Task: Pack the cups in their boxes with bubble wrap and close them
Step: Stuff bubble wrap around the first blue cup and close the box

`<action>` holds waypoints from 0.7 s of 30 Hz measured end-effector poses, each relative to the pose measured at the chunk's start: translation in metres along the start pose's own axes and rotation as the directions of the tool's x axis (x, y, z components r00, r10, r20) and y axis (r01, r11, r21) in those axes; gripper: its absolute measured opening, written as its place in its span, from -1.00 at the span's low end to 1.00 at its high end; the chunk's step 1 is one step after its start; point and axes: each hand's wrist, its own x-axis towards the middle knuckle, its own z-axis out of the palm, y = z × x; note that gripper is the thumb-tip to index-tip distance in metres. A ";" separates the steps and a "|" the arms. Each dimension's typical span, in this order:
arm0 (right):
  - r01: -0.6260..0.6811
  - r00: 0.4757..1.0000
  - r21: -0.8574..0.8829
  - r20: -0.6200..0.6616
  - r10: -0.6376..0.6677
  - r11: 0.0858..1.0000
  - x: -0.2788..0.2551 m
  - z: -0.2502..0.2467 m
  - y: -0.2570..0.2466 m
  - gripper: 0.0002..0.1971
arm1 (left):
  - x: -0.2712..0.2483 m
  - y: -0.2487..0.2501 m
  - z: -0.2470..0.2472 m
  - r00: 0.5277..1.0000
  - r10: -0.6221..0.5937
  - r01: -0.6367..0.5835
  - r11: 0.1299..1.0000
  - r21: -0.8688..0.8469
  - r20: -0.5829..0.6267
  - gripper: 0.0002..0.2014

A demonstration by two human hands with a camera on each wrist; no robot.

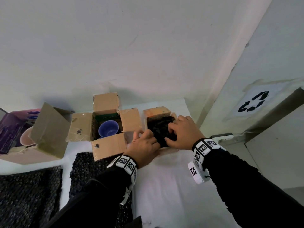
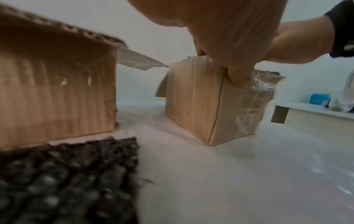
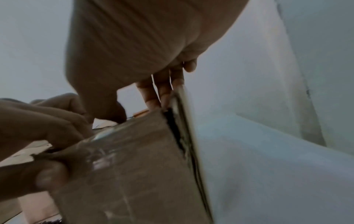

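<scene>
A small cardboard box (image 1: 156, 111) stands at the right of the white table, stuffed with black bubble wrap (image 1: 158, 127). My left hand (image 1: 144, 139) grips the box's near left corner, and in the left wrist view its thumb (image 2: 239, 75) presses the box (image 2: 210, 103) from outside. My right hand (image 1: 174, 132) is curled over the wrap and reaches down into the box (image 3: 134, 166); no cup shows there. A blue cup (image 1: 108, 129) sits in the open middle box (image 1: 108, 145). A pink cup (image 1: 26, 137) sits in the open left box (image 1: 49, 129).
Two sheets of black bubble wrap (image 1: 29, 195) (image 1: 87, 170) lie at the near left of the table. A purple carton (image 1: 9, 129) stands at the far left. A wall runs behind the boxes, and a white bin with a recycling sign (image 1: 253, 102) is on the right.
</scene>
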 end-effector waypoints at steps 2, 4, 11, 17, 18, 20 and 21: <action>-0.005 0.999 -0.022 0.040 0.006 1.000 -0.010 -0.002 0.004 -0.65 | 0.000 0.011 -0.004 0.999 0.008 -0.012 0.995 -0.100 -0.038 -0.77; -0.016 0.998 -0.035 0.058 0.018 0.999 -0.015 -0.005 0.007 -0.69 | 0.001 0.016 -0.008 0.998 0.038 -0.048 0.980 -0.195 -0.056 -0.74; -0.180 0.984 -0.106 -0.007 0.181 0.978 -0.020 -0.003 -0.008 -0.77 | 0.013 0.007 -0.007 0.989 0.033 -0.090 0.907 -0.412 -0.143 -0.86; -0.390 0.921 0.123 0.057 0.386 0.912 -0.030 0.007 -0.037 -0.82 | 0.054 -0.013 -0.014 0.993 -0.084 0.111 0.904 -0.414 0.085 -0.55; -0.422 0.907 0.134 0.069 0.416 0.897 -0.030 0.009 -0.041 -0.81 | 0.062 -0.014 -0.014 0.989 -0.049 0.098 0.928 -0.360 0.143 -0.50; -0.467 0.884 0.126 0.078 0.460 0.875 -0.030 0.012 -0.046 -0.80 | 0.074 -0.019 -0.010 0.973 0.014 0.047 0.965 -0.258 0.231 -0.44; -0.477 0.879 0.112 0.073 0.472 0.871 -0.030 0.014 -0.046 -0.79 | 0.079 -0.021 -0.007 0.963 0.038 0.021 0.976 -0.215 0.265 -0.43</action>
